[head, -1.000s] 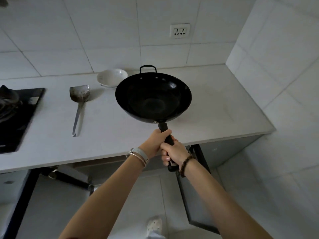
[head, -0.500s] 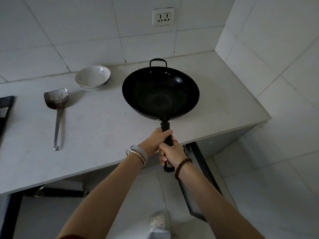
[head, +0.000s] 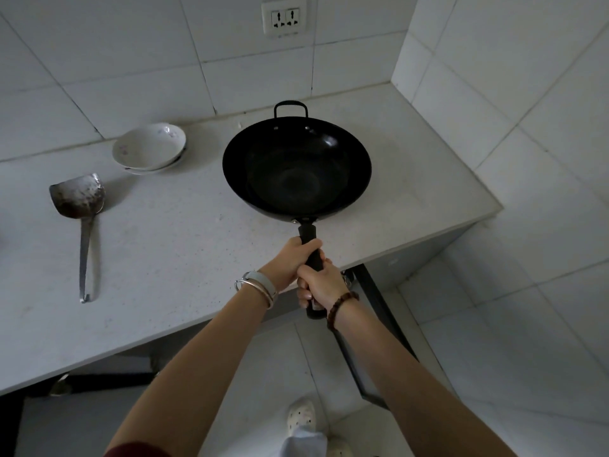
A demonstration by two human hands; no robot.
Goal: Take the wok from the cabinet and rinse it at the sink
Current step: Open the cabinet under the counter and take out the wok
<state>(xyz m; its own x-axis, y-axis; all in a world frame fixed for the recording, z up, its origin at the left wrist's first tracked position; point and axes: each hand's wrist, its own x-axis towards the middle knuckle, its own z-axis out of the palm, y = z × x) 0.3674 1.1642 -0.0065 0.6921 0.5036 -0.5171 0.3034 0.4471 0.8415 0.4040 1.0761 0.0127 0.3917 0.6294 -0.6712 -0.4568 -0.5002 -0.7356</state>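
Observation:
A black wok (head: 296,166) with a small loop handle at its far side is over the right part of the pale countertop (head: 164,258), level and upright. I cannot tell whether it rests on the counter or hovers just above it. Both hands grip its long black handle. My left hand (head: 291,258) holds the handle nearer the bowl of the wok, and my right hand (head: 321,283) holds it just behind, near the handle's end. No sink is in view.
A white bowl (head: 150,146) sits at the back of the counter, a metal ladle (head: 80,206) lies to the left. An open dark cabinet door (head: 379,324) hangs below the counter edge beside my right arm. Tiled walls close the back and right; a socket (head: 284,18) is above.
The view has swung to the right, so the stove at the left has left the frame. The wok stays out in front of me in both hands, now nearer the counter's right end.

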